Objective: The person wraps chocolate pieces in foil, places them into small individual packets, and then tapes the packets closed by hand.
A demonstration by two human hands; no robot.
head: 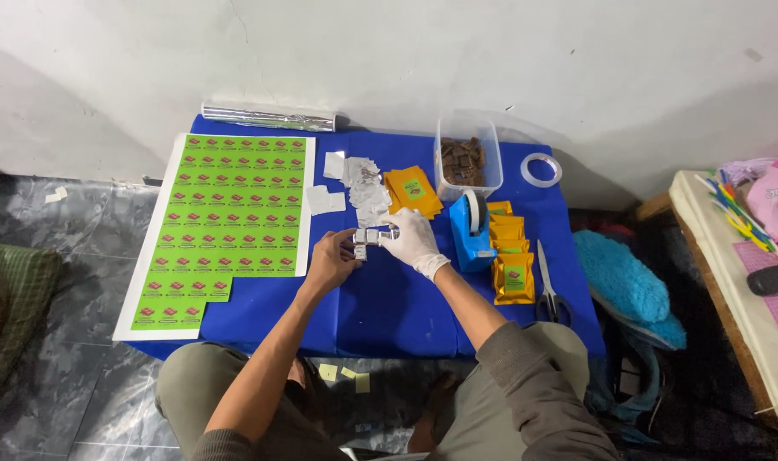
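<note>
Both hands (333, 260) (412, 239) pinch foil-wrapped squares (367, 239) mid-table (389, 316); tape dispenser (472, 230) just right.

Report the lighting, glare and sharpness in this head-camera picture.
Head view: even, soft light; a faint shadow lies on the wall behind the clear container; glare streaks the foil roll; the left hand and gloved right hand look slightly soft around the foil-wrapped pieces; the dark floor edges lose detail.

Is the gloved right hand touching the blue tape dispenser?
Apart. The head view shows blue table cover between the right hand and the tape dispenser.
</note>
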